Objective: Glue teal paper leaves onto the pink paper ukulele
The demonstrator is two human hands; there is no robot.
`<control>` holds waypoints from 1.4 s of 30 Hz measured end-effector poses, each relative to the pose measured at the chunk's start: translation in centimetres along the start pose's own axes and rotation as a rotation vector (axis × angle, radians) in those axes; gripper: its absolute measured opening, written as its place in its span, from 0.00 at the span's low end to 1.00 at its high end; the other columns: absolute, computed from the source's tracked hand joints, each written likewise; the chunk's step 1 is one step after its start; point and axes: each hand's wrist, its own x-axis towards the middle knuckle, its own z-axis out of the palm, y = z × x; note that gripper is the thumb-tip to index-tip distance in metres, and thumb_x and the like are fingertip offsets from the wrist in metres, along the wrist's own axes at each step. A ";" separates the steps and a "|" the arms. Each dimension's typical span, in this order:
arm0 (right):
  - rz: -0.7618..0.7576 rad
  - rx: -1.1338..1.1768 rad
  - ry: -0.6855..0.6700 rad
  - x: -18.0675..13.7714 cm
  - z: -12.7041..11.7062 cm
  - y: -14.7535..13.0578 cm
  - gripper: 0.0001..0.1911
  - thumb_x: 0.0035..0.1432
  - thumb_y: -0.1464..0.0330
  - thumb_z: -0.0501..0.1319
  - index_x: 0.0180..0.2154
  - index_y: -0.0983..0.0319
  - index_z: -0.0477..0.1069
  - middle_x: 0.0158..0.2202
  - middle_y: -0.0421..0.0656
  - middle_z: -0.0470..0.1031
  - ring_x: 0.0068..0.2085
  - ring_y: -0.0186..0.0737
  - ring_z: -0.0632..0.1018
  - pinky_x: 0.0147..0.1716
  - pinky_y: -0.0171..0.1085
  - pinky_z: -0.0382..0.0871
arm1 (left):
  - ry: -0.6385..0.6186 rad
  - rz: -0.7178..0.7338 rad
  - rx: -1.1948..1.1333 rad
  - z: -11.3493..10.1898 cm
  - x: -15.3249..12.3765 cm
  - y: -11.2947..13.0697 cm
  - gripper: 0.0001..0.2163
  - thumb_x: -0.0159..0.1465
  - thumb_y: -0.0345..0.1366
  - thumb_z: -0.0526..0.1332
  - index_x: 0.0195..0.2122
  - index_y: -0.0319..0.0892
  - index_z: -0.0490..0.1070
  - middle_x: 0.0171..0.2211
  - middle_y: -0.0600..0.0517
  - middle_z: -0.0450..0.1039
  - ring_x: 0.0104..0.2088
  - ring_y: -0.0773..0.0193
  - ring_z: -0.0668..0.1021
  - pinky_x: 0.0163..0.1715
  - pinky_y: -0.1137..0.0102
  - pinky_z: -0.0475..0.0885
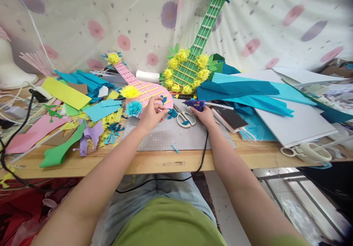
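Note:
My left hand (151, 115) is over the lower part of a pink paper ukulele (154, 91), its fingers closed around a small dark blue paper piece (164, 100). In my right hand (203, 116) is a purple glue gun (194, 104), its nozzle pointing left and a glue stick out of its back. Between the hands lie white-handled scissors (186, 119) and more dark blue paper pieces (173, 113) on a grey cutting mat (154, 139). A yellow paper flower (129, 91) and a light blue paper flower (134, 108) sit at the ukulele's left side.
Behind stands a green paper guitar (202, 36) with yellow flowers. Coloured paper scraps (93, 132) cover the left side. To the right are a phone (231, 116), blue paper sheets (239, 88), white boards (298, 123) and a tape dispenser (311, 152). A black cord (204, 152) hangs over the table edge.

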 end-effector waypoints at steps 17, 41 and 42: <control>-0.334 0.391 -0.533 -6.2 0.7 -8.6 0.16 0.45 0.70 0.63 0.36 0.58 0.59 0.32 0.39 0.75 0.34 0.37 0.77 0.34 0.37 0.69 | -0.759 0.247 1.301 -1.8 5.2 6.8 0.43 0.54 0.33 0.61 0.66 0.47 0.38 0.35 0.51 0.78 0.34 0.57 0.78 0.33 0.69 0.66; -0.135 0.678 -0.460 -5.0 4.6 -9.7 0.14 0.40 0.71 0.64 0.30 0.60 0.61 0.25 0.35 0.71 0.29 0.33 0.74 0.31 0.33 0.65 | -0.561 0.063 0.851 -4.2 5.4 2.7 0.35 0.53 0.36 0.60 0.62 0.43 0.49 0.39 0.51 0.78 0.35 0.62 0.78 0.30 0.72 0.68; -0.146 0.663 -0.465 -5.0 4.4 -9.8 0.14 0.40 0.71 0.64 0.30 0.60 0.61 0.25 0.35 0.71 0.30 0.33 0.75 0.31 0.33 0.66 | -0.558 0.066 0.845 -4.2 5.6 2.6 0.34 0.53 0.36 0.60 0.61 0.43 0.50 0.38 0.51 0.78 0.35 0.62 0.78 0.31 0.71 0.68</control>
